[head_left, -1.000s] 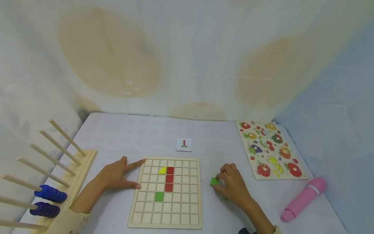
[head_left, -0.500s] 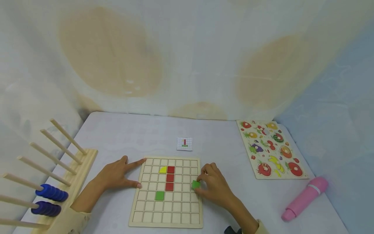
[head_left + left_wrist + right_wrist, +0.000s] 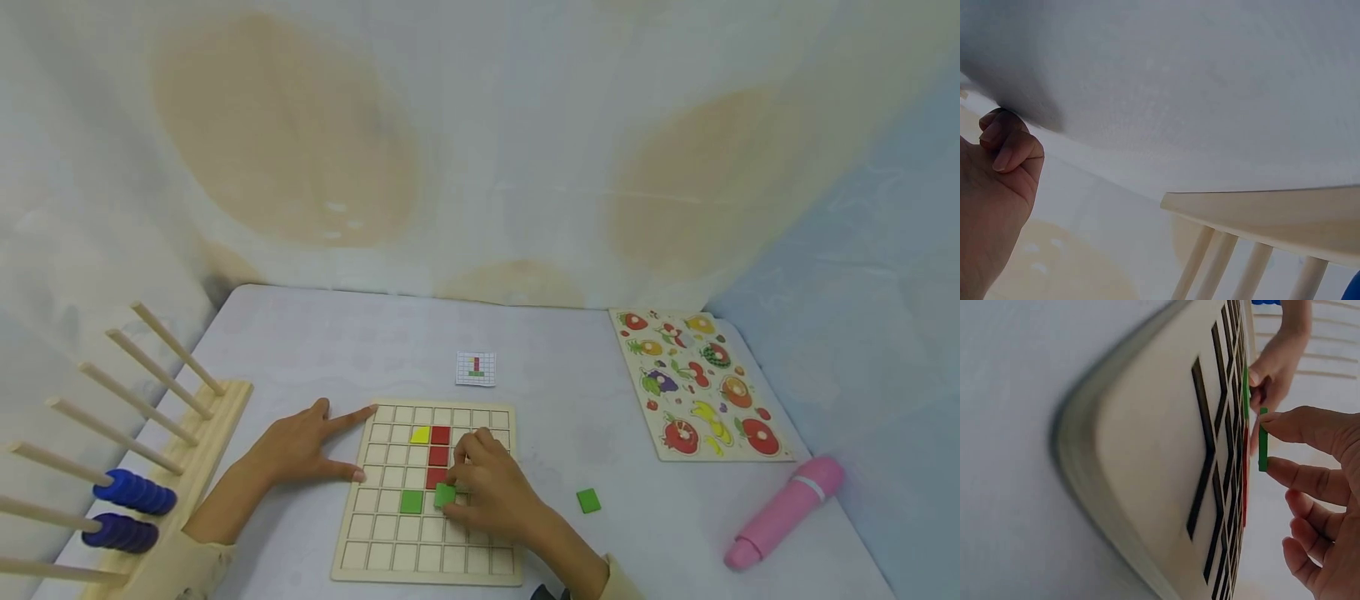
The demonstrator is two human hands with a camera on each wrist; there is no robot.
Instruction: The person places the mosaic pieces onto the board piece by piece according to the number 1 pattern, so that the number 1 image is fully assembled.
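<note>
My right hand (image 3: 491,487) pinches a green square tile (image 3: 445,495) between thumb and index finger, over the wooden grid board (image 3: 390,557). The right wrist view shows this tile edge-on, just off the board face. Directly beyond it lies a column of red tiles (image 3: 438,456), with a yellow curved piece (image 3: 420,435) beside the top one. Another green tile (image 3: 411,502) sits in a cell to the left. My left hand (image 3: 296,446) touches the board's left edge with straight index finger and thumb; its other fingers fold inward in the left wrist view. A loose green tile (image 3: 588,500) lies right of the board.
A small printed pattern card (image 3: 476,368) lies behind the board. To the left stands a wooden peg rack (image 3: 217,417) with blue rings (image 3: 135,492). At right are a fruit picture board (image 3: 652,425) and a pink cylindrical object (image 3: 783,512).
My right hand has carried the green tile leftward from the table to the board's middle, uncovering the loose green tile. My left hand has stayed at the board's edge.
</note>
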